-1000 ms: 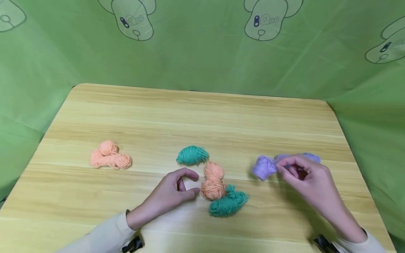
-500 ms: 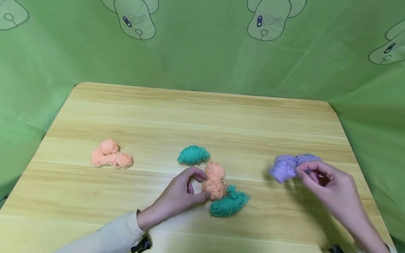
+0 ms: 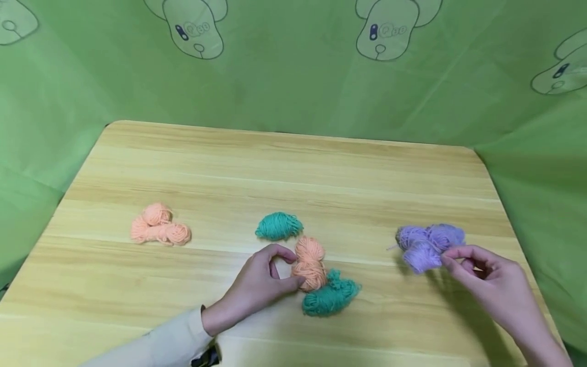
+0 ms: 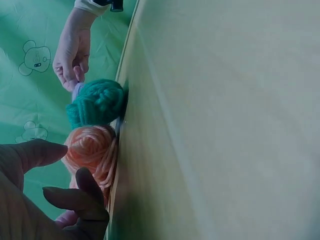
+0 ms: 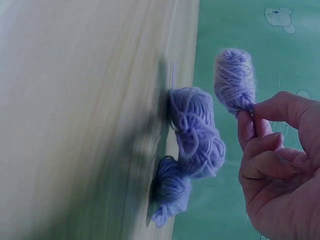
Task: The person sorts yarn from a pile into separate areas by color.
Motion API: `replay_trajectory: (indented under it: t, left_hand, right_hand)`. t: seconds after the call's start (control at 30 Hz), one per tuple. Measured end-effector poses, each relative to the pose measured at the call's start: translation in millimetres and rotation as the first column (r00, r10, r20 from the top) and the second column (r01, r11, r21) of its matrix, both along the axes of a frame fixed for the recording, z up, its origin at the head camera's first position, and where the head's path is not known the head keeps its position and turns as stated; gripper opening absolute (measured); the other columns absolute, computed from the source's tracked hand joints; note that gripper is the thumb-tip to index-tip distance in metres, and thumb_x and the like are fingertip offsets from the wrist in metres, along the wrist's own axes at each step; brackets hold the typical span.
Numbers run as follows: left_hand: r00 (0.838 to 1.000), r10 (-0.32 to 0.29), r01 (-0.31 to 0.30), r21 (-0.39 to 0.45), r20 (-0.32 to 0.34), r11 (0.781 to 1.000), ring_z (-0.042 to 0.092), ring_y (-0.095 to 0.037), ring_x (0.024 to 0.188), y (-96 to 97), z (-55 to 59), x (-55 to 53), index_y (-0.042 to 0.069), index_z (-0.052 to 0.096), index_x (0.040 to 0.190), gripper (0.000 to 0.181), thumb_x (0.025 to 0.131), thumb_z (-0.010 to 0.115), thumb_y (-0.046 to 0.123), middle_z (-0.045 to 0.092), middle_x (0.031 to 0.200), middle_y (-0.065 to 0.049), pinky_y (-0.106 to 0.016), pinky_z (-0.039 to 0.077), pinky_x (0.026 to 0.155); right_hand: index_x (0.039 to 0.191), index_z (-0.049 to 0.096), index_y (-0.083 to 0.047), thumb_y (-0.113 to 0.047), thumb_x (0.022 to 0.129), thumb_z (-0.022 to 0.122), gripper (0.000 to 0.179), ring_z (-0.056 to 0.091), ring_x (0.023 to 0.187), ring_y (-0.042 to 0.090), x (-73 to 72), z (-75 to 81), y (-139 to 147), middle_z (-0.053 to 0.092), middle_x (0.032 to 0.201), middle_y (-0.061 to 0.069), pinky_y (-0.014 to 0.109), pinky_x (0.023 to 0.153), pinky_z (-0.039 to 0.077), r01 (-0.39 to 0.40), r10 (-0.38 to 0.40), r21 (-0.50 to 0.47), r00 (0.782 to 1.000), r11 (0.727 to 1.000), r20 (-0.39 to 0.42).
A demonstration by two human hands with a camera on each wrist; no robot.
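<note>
Peach yarn [image 3: 161, 233] lies bunched at the left of the bench [image 3: 275, 173]. Next comes the left hand [image 3: 257, 280], its grip loose, thumb and forefinger parted; a green skein [image 3: 278, 226] lies just beyond. At those fingertips is a waisted peach skein [image 3: 312, 270], contact unclear, with a second green skein [image 3: 331, 298] against its near end. Further right, two lilac skeins [image 3: 447, 236] rest near a raised lilac skein [image 5: 235, 80], pinched by the right hand [image 3: 500, 285].

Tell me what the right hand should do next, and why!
Maybe lower the pinched purple ball beside the other purple yarn: the right hand holds it raised above the table, and that other yarn lies close by.
</note>
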State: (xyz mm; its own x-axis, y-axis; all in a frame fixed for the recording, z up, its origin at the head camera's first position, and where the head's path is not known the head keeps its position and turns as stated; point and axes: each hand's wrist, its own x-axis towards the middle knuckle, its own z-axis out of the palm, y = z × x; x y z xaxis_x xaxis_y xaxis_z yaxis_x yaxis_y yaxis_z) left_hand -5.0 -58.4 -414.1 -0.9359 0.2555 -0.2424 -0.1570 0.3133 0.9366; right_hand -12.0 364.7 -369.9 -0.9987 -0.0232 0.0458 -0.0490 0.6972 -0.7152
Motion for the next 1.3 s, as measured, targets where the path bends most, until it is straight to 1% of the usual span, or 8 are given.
replay_trajectory:
  t: [0.2,0.33,0.5,0.77,0.87,1.07,1.17,1.3]
  left_hand:
    - [0.998,-0.024,0.025,0.013,-0.059,1.000,0.052,-0.011,0.061,0.3,-4.1,-1.7,0.011,0.073,0.118,0.038,0.087,0.091,0.024,0.069,0.097,0.001,-0.028,0.045,0.054]
    - [0.997,-0.031,0.032,0.015,-0.070,0.999,0.053,-0.012,0.064,3.4,-5.7,-2.5,0.010,0.071,0.116,0.039,0.086,0.092,0.022,0.070,0.110,0.002,-0.027,0.046,0.056]
    - [0.998,-0.025,0.024,-0.026,-0.063,0.999,0.053,-0.012,0.066,6.1,-5.8,-5.3,0.009,0.069,0.116,0.041,0.085,0.093,0.022,0.069,0.106,0.001,-0.028,0.045,0.058]
    - [0.993,-0.049,0.042,-0.062,-0.106,0.997,0.052,-0.012,0.064,4.1,-9.2,-10.4,0.011,0.068,0.109,0.032,0.083,0.085,0.009,0.069,0.097,0.004,-0.028,0.044,0.057]
    - [0.990,-0.054,0.048,-0.047,-0.129,0.998,0.053,-0.012,0.063,2.8,-22.6,-13.9,0.014,0.069,0.105,0.029,0.080,0.081,0.007,0.069,0.093,0.006,-0.029,0.045,0.055]
    - [0.993,-0.049,0.040,-0.084,-0.111,0.996,0.056,-0.010,0.060,2.0,-54.8,-22.1,0.027,0.071,0.095,0.024,0.080,0.082,0.012,0.070,0.086,0.012,-0.030,0.049,0.054]
    - [0.990,-0.047,0.037,-0.078,-0.134,0.996,0.055,-0.011,0.056,1.6,-51.6,-21.9,0.027,0.073,0.090,0.021,0.079,0.082,0.012,0.066,0.076,0.009,-0.031,0.048,0.051]
    - [0.983,-0.050,0.041,-0.054,-0.175,0.998,0.051,-0.012,0.055,0.4,-38.8,-19.3,0.021,0.073,0.088,0.016,0.079,0.080,0.010,0.059,0.067,0.006,-0.031,0.044,0.049]
  right_hand:
    - [0.110,0.079,-0.005,-0.011,0.102,0.079,0.010,0.057,0.066,0.012,6.3,-4.0,10.3,0.068,0.080,0.002,0.025,0.053,0.045,0.051,-0.056,0.046,0.993,0.998,0.106]
    - [0.113,0.079,-0.008,-0.021,0.104,0.078,0.016,0.059,0.069,0.013,11.4,-6.2,18.4,0.072,0.085,0.000,0.026,0.056,0.046,0.074,-0.090,0.105,0.984,0.992,0.155]
    - [0.111,0.080,-0.007,-0.017,0.104,0.078,0.012,0.057,0.069,0.012,10.4,-9.5,25.5,0.074,0.085,-0.001,0.026,0.056,0.044,0.067,-0.079,0.085,0.985,0.994,0.154]
    - [0.107,0.079,-0.001,-0.015,0.104,0.076,0.015,0.054,0.070,0.007,3.8,-16.5,32.9,0.071,0.082,-0.007,0.025,0.057,0.043,0.054,-0.078,0.153,0.985,0.987,0.156]
    - [0.106,0.079,-0.001,-0.016,0.104,0.076,0.015,0.053,0.070,0.006,2.0,-18.3,35.2,0.071,0.082,-0.010,0.025,0.056,0.043,0.055,-0.082,0.167,0.984,0.984,0.158]
    - [0.108,0.078,-0.001,-0.020,0.105,0.075,0.019,0.056,0.073,0.005,0.1,-20.1,40.5,0.071,0.087,-0.018,0.024,0.060,0.045,0.046,-0.081,0.172,0.976,0.984,0.201]
    - [0.112,0.077,0.001,-0.021,0.106,0.074,0.023,0.058,0.076,0.005,-1.2,-20.7,42.2,0.071,0.092,-0.020,0.023,0.062,0.047,0.035,-0.075,0.173,0.970,0.984,0.230]
    - [0.115,0.076,0.002,-0.021,0.107,0.073,0.025,0.057,0.076,0.008,-2.2,-21.3,42.9,0.072,0.092,-0.014,0.024,0.061,0.047,0.027,-0.072,0.178,0.965,0.984,0.251]
